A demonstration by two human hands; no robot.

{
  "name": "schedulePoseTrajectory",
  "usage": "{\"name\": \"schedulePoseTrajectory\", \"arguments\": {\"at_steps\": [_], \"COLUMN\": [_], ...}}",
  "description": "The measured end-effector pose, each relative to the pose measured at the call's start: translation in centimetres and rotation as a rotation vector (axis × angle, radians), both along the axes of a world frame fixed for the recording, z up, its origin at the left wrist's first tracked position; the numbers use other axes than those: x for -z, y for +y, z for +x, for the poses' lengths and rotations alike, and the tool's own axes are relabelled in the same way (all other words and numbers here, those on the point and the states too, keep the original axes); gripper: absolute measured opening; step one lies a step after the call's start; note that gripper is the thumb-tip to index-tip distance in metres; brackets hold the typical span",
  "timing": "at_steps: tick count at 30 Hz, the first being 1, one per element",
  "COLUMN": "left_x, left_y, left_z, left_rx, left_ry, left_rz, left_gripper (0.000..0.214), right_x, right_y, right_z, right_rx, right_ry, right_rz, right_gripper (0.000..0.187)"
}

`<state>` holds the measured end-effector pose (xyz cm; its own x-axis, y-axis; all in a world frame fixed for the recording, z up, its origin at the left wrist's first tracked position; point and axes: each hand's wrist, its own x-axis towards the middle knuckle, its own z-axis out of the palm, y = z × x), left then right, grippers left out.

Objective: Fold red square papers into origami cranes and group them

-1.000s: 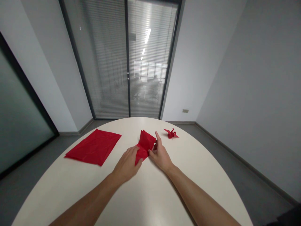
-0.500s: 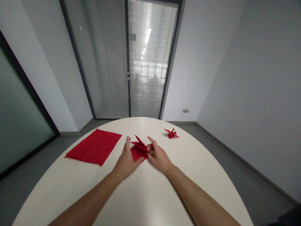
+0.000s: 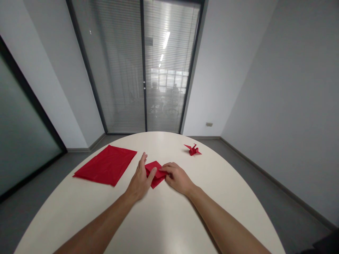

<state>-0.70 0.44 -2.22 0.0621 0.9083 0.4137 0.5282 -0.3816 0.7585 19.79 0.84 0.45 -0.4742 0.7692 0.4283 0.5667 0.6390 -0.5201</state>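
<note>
A small piece of folded red paper lies on the table between my two hands, with a pointed corner showing at its near side. Along its left edge stands my left hand, fingers stretched out and away from the sheet, the thumb resting on top of the folds. My right hand has its fingers bent over the right corner of the paper, the index finger lying on the upper layer and the thumb low at the edge. Part of the paper is hidden under the fingers.
A larger square red sheet lies flat on the left of the round white table. At the far right sits a red paper crane. Behind the table are a glass door with blinds and white walls.
The raised flap of the folded paper has come down flat. My right fingers have moved onto its top, and my left thumb has drawn up and left over it.
</note>
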Motion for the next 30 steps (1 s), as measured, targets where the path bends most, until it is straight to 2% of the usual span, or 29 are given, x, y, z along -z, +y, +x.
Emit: {"name": "schedulePoseTrajectory", "arguments": {"at_steps": [4, 6, 10, 14, 17, 21, 25, 30], "left_x": [0.2, 0.3, 0.4, 0.3, -0.2, -0.8, -1.1, -1.2], "left_y": [0.5, 0.6, 0.2, -0.5, -0.9, -1.2, -1.3, -1.2], "left_z": [0.0, 0.1, 0.3, 0.5, 0.6, 0.7, 0.9, 0.9], "left_rx": [-0.091, -0.096, 0.024, 0.155, 0.188, 0.165, 0.090, 0.016], "left_ry": [0.061, 0.126, 0.271, 0.412, 0.481, 0.571, 0.658, 0.674], "left_rz": [0.050, 0.094, 0.156, 0.138, 0.084, 0.040, 0.079, 0.160], "left_gripper": [0.065, 0.061, 0.053, 0.056, 0.055, 0.052, 0.045, 0.039], "right_x": [0.5, 0.7, 0.7, 0.1, -0.3, -0.3, 0.3, 0.7], "right_y": [0.3, 0.4, 0.5, 0.2, 0.0, -0.2, 0.2, 0.9], "right_z": [0.1, 0.2, 0.4, 0.2, 0.0, -0.2, -0.1, 0.5], "right_rx": [-0.011, -0.018, 0.007, 0.071, 0.004, -0.024, 0.053, 0.179], "right_ry": [-0.030, -0.046, -0.064, -0.052, -0.061, -0.138, -0.164, -0.149], "right_rz": [0.006, 0.008, 0.002, -0.003, 0.040, 0.045, 0.069, 0.077], "right_gripper": [0.053, 0.053, 0.051, 0.037, 0.040, 0.045, 0.046, 0.042]}}
